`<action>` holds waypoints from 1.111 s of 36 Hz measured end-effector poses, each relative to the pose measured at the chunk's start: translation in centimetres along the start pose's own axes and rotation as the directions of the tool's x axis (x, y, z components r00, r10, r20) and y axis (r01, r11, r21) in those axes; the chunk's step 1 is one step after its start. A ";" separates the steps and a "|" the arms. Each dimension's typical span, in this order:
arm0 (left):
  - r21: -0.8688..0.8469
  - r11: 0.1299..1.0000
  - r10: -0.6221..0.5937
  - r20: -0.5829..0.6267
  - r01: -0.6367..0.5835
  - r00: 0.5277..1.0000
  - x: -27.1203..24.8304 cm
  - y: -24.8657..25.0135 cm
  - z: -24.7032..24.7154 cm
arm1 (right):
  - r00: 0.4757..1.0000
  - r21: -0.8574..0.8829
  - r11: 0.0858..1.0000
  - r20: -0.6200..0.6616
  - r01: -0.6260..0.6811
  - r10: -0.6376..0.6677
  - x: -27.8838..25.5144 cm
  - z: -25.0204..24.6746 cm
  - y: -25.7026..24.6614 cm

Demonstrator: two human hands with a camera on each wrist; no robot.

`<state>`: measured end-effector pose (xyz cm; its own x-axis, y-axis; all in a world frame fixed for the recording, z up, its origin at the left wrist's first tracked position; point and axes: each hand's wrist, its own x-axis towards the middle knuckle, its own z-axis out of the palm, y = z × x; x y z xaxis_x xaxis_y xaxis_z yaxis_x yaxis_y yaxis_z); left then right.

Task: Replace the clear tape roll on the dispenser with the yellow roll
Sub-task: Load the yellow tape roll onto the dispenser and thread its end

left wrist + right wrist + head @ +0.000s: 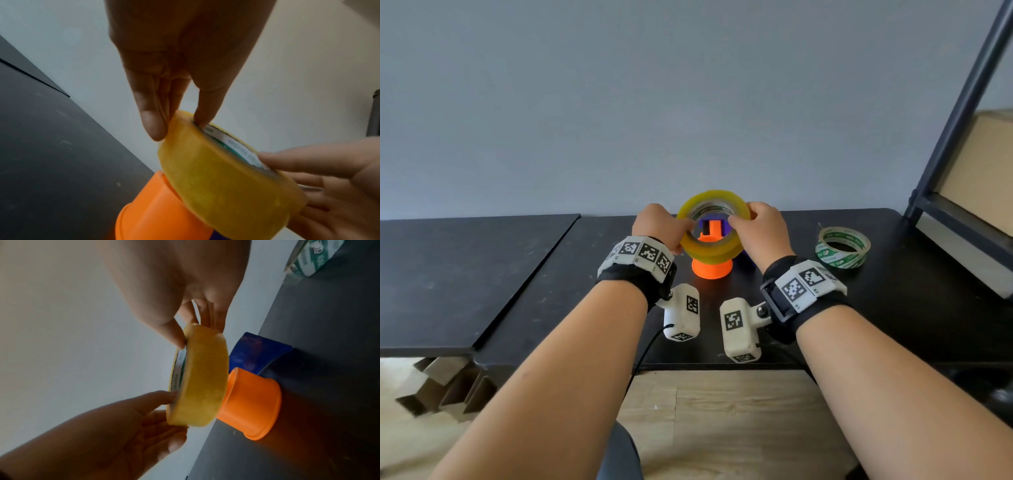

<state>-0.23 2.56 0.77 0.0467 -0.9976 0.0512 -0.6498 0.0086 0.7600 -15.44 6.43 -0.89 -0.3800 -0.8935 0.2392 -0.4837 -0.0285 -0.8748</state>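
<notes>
Both my hands hold the yellow tape roll tilted above the orange hub of the dispenser, whose blue body shows through the roll's hole. My left hand pinches the roll's left rim, thumb inside the core. My right hand pinches the right rim. In the left wrist view the yellow roll sits partly over the orange hub. The right wrist view shows the roll against the hub and the blue body. The clear roll lies flat on the table at the right.
The black table ends at a grey wall behind the dispenser. A second black table adjoins on the left. A dark metal shelf frame with a cardboard box stands at the right.
</notes>
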 end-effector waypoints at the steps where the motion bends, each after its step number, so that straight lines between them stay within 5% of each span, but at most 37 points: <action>1: 0.010 1.000 -0.011 -0.001 0.011 1.000 0.1 -0.1 0.1 | 1.000 -0.021 1.000 0.009 0.000 0.000 0.2 0.1 0.2; 23: 0.233 0.965 -0.130 0.035 0.118 0.991 1.3 -1.7 2.3 | 0.992 -0.391 0.920 0.124 0.022 0.029 1.3 2.3 3.0; 40: 0.337 0.932 -0.211 0.200 0.135 0.957 1.4 -1.9 3.0 | 0.977 -0.265 0.960 0.168 -0.086 0.134 1.9 3.0 4.0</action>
<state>-1.19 0.99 -2.56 0.0297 -0.9701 -0.2408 -0.8549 -0.1495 0.4967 -15.76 3.32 -5.22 -0.3035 -0.9517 0.0453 -0.6409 0.1688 -0.7488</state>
